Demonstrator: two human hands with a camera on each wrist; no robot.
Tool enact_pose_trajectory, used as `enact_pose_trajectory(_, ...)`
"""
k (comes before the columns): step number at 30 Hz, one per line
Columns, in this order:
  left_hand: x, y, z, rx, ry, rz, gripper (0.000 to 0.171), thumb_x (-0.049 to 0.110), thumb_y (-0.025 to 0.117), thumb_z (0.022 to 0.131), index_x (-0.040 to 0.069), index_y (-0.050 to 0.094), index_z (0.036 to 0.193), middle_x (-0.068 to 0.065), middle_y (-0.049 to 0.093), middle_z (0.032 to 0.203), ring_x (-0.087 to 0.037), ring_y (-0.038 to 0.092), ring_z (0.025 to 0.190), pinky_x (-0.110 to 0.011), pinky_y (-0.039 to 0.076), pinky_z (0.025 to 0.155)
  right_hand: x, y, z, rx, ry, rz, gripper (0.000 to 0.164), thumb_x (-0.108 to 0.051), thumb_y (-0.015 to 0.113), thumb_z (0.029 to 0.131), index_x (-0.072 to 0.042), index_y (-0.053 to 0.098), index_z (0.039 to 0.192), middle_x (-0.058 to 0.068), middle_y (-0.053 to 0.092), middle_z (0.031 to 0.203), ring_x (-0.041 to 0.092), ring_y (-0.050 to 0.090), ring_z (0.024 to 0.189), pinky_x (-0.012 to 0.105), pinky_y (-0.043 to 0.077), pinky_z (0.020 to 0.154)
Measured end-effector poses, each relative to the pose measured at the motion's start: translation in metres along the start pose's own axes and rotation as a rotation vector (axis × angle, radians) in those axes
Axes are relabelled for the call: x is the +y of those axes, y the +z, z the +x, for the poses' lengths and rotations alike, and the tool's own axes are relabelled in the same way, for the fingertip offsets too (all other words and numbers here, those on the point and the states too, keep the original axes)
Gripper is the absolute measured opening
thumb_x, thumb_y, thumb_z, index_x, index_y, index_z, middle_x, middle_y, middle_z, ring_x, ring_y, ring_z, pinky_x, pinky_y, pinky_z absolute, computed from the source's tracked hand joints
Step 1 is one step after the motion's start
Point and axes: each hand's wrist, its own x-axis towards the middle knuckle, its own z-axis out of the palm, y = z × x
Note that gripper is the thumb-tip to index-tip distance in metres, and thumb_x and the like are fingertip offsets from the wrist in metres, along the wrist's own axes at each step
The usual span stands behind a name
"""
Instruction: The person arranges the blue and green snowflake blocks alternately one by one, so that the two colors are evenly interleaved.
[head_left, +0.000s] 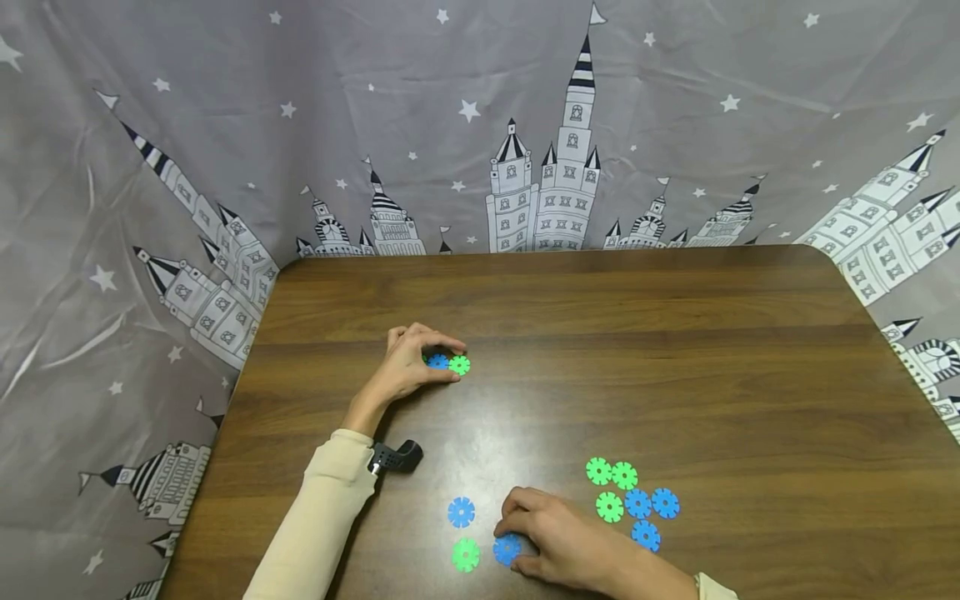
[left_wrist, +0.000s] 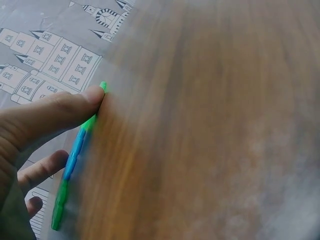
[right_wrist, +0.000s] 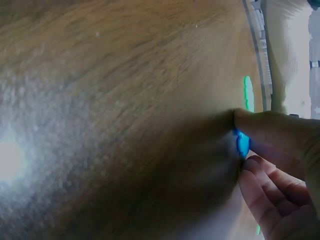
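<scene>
Room to pass lies across the table (head_left: 720,358) beyond the disc cluster (head_left: 637,503), which obstructs the near side.

A brown, wood-grained surface (head_left: 712,350) with rounded far corners caught a pale glare. Grey cloth (head_left: 337,50) hung behind it and along both sides, printed with white stars (head_left: 469,110) and black-and-white castles (head_left: 573,183), some flying small flags (head_left: 597,14).

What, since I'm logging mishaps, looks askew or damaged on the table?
Nothing stands out: the uncovered green discs and blue discs appear flat and whole on the table, their notches regular. Those partly covered by the left hand and right hand can't be fully checked.
</scene>
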Motion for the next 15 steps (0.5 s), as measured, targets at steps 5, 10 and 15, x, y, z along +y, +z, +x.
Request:
enact_pose_trajectory(5,0.0008,-0.0004,0.0004,0.001,0.001,0.004,0.043,0.025,0.093,0.065,0.020,0.077,0.105,0.004,0.071,0.101,-0.017,0.049,0.095,-0.048,0.015,0.097,0.0008,0.0007,-0.0011,0.015,-0.055,-0.051,0.024,-0.015,0.078,0.079,-0.012,0.071,0.102,-0.008,0.056,0.101,0.000,0.053,0.091,0.008,0.041,0.081)
enact_pose_trajectory(10,0.0021,-0.0009,0.0002,-0.001,-0.008,0.009,0.044,0.025,0.093,0.064,0.020,0.077,0.105,0.003,0.071,0.101,-0.017,0.050,0.096,-0.049,0.015,0.099,0.0014,0.0024,-0.0028,0.027,-0.083,-0.074,0.023,-0.016,0.076,0.081,-0.013,0.070,0.103,-0.008,0.059,0.099,0.001,0.054,0.091,0.009,0.041,0.082)
enact_pose_trajectory(15,0.0021,-0.0003,-0.0005,0.004,-0.012,-0.003,0.044,0.025,0.093,0.064,0.020,0.078,0.105,0.003,0.072,0.101,-0.017,0.050,0.096,-0.049,0.015,0.099,0.0051,0.0076,-0.0038,0.078,-0.066,0.023,0.025,-0.015,0.080,0.078,-0.012,0.070,0.101,-0.008,0.061,0.099,0.000,0.055,0.091,0.007,0.042,0.081)
